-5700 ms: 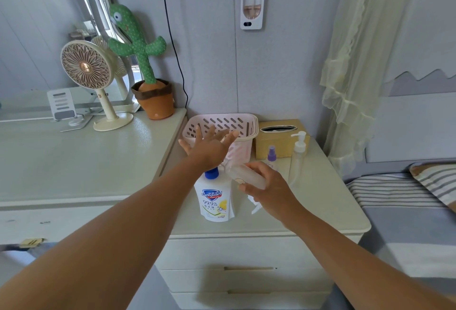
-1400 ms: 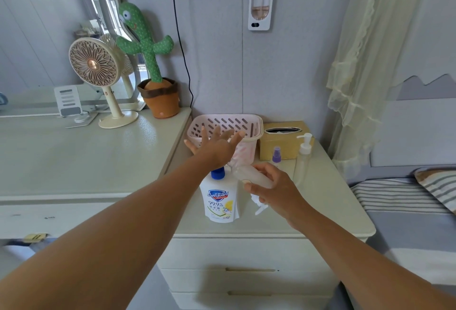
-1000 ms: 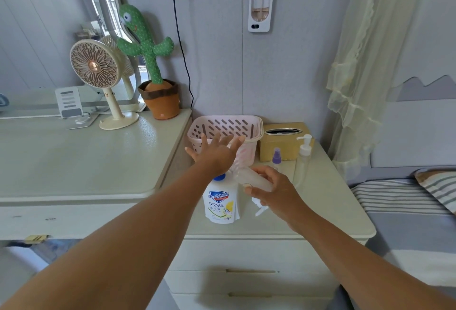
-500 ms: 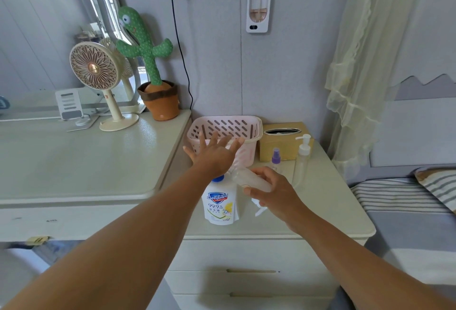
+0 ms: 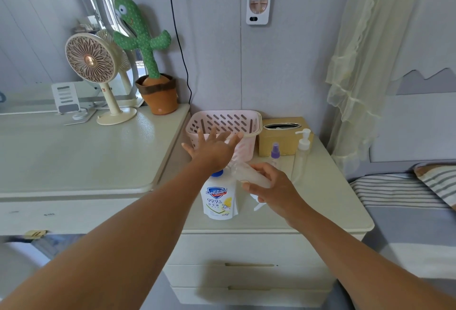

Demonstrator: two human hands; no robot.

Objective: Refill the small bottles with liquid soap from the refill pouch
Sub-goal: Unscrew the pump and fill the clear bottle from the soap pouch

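A white refill pouch [image 5: 218, 198] with a blue cap and a Safeguard label stands upright on the low drawer cabinet [image 5: 320, 206]. My left hand [image 5: 212, 151] hovers just above its cap, fingers spread and straight, holding nothing. My right hand [image 5: 270, 190] grips a small clear bottle [image 5: 248, 173], tilted with its mouth pointing up-left toward the left hand. A white pump part [image 5: 256, 204] shows on the cabinet top under the right hand. Behind stand a small purple-capped spray bottle [image 5: 274, 152] and a clear pump bottle [image 5: 301, 152].
A pink slotted basket [image 5: 246, 118] and a tan tissue box [image 5: 276, 140] sit at the back of the cabinet. On the higher desk to the left are a fan [image 5: 92, 62] and a cactus toy [image 5: 148, 57]. A bed [image 5: 407, 211] lies to the right.
Almost nothing has moved; both hands keep the same pose over the pouch, with only small shifts of the camera.
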